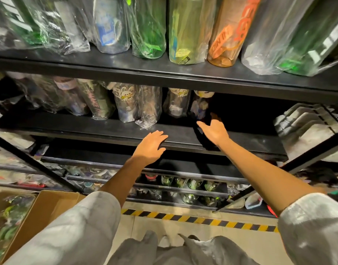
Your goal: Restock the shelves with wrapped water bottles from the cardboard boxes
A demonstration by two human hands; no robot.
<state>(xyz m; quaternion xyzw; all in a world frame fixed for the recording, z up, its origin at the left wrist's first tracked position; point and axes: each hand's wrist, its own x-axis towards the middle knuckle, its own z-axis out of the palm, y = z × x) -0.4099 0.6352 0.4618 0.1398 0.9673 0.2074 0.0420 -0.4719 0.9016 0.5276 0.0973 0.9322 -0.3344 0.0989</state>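
Wrapped bottles (126, 104) line middle shelf (107, 129), left to centre; more in cardboard box (30, 217) bottom-left. Left hand (151, 148) flat on shelf edge, holding nothing. Right hand (215, 131) spread, empty, just beside rightmost bottle (200, 106).

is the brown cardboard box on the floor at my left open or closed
Open. The brown cardboard box has its flap folded up and out, and wrapped green bottles show inside it. How full it is cannot be told.
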